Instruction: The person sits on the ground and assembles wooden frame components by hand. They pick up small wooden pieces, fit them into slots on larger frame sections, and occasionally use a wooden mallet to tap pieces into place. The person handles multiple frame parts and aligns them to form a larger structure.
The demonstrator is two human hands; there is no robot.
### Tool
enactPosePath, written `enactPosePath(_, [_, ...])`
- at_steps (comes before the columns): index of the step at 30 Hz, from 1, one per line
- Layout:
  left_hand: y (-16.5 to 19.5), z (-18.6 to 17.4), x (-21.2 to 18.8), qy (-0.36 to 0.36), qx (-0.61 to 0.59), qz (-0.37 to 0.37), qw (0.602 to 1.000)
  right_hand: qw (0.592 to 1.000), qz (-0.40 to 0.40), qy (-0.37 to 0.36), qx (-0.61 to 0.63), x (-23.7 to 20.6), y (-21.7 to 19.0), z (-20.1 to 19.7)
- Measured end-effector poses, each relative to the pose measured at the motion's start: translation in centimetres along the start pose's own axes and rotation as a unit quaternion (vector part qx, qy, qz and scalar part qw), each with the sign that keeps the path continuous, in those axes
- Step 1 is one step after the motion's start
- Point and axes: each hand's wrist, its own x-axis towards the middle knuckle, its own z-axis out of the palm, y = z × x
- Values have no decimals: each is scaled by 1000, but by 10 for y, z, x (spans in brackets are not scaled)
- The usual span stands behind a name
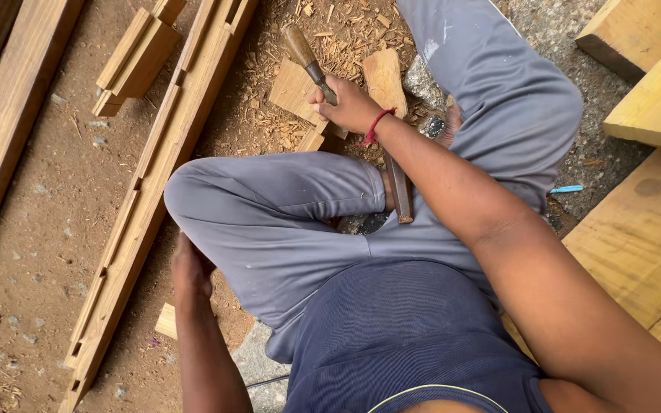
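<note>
The right hand (pixel 350 103) is clamped on a wooden-handled chisel (pixel 305 55) above the wood blocks (pixel 296 88). The left hand (pixel 190 269) rests by the long grooved frame (pixel 164 153), grip unclear. So close to the knee, a slipping chisel could cut.

Left hand (pixel 191 268) fingers behind the knee (pixel 193 187); chisel (pixel 309 61) blade hidden.

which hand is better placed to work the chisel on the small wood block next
Right. The right hand already grips the chisel just above the small wood block; the left hand sits far back by the grooved frame rail.
</note>
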Motion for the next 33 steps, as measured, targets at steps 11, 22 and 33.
enactPosePath(11, [124,240,-3,-240,268,443,821,974,-218,14,-53,-30,-65,-10])
enactPosePath(22, [25,281,85,-189,752,241,584,974,-114,171,96,0,-1,-84])
enactPosePath(33, [7,292,87,-213,747,212,593,982,-59,146,100,-5,-4,-59])
